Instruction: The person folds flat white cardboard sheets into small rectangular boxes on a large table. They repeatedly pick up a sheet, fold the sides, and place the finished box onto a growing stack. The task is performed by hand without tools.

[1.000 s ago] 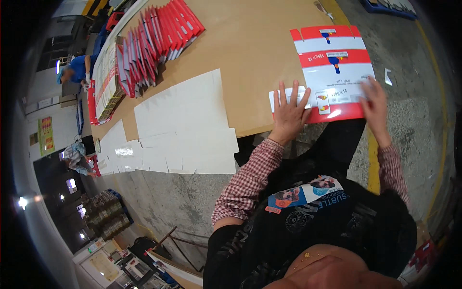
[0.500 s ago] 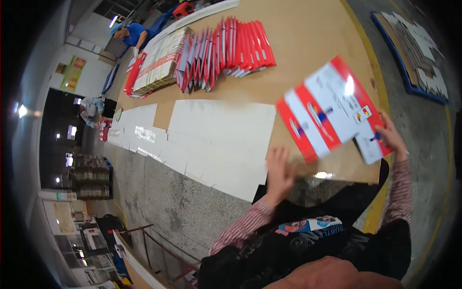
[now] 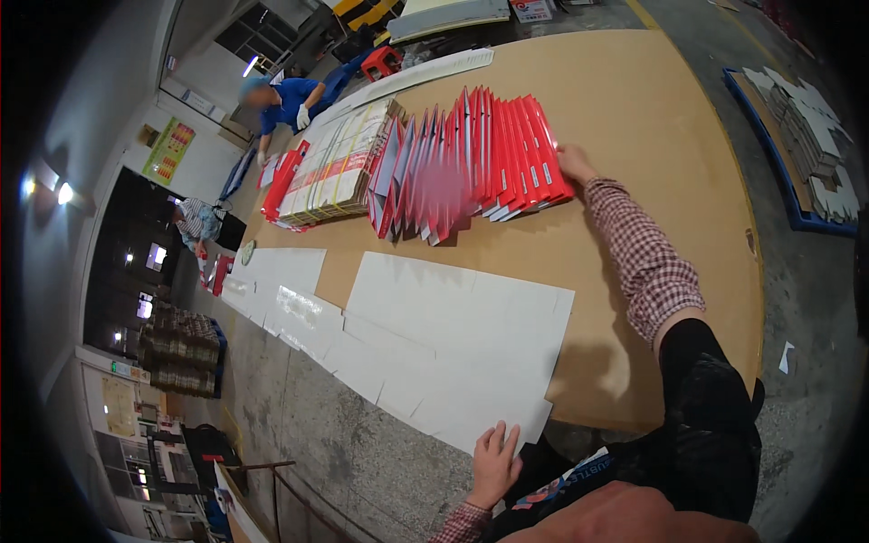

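Observation:
A row of red-and-white flattened cartons (image 3: 520, 158) stands on edge across the table, leaning on one another. My right hand (image 3: 575, 163) is stretched far forward to the row's right end, its fingers closed at the edge of the last carton; part of the grip is hidden. Near me lie overlapping white cardboard sheets (image 3: 462, 317), blank side up. My left hand (image 3: 496, 463) is at their near corner, fingers apart and holding nothing, by the table's front edge.
Left of the row lies a strapped bundle of flat cartons (image 3: 339, 158). A co-worker in blue (image 3: 294, 101) with white gloves stands beyond it; another person (image 3: 204, 226) is farther left. A blue pallet with stacked card (image 3: 806, 136) sits on the floor at right.
My right hand has carried a red-and-white carton from close by me to the row's right end. My left hand has drawn back to the white sheets' near corner. The view has shifted.

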Tool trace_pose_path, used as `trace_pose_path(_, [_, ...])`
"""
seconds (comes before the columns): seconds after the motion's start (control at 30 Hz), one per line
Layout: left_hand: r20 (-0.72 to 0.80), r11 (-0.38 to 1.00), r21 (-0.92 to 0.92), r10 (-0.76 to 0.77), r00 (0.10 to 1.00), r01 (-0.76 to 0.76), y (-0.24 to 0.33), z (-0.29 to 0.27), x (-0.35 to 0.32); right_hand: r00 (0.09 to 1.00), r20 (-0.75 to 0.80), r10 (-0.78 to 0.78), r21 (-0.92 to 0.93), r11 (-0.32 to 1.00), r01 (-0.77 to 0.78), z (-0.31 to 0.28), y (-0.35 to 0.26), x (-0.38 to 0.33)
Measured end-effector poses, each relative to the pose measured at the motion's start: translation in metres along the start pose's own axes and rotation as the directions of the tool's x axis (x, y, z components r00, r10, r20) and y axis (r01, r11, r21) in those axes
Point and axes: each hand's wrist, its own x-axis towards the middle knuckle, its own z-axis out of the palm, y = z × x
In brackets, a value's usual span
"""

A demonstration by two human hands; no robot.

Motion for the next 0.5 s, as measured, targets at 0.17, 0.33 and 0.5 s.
trace_pose_path(0.17, [-0.092, 0.950, -0.219, 0.208, 0.974, -0.224, -0.005, -0.057, 0.026, 0.892, -0.113, -0.437, -0.081, 0.899, 0.430, -0.069, -0.001, -0.101])
trace_pose_path(0.33, [0.101, 0.916, -0.155, 0.387, 0.917, -0.370, 0.057, -0.090, 0.064, 0.510, 0.421, -0.750, 0.165, 0.617, 0.770, -0.152, -0.050, -0.400])
trace_pose_path(0.5, [0.142, 0.595, -0.480, 0.777, 0.613, -0.645, 0.221, -0.016, 0.094, 0.772, 0.339, -0.538, -0.053, 0.808, 0.587, -0.208, 0.016, -0.579])
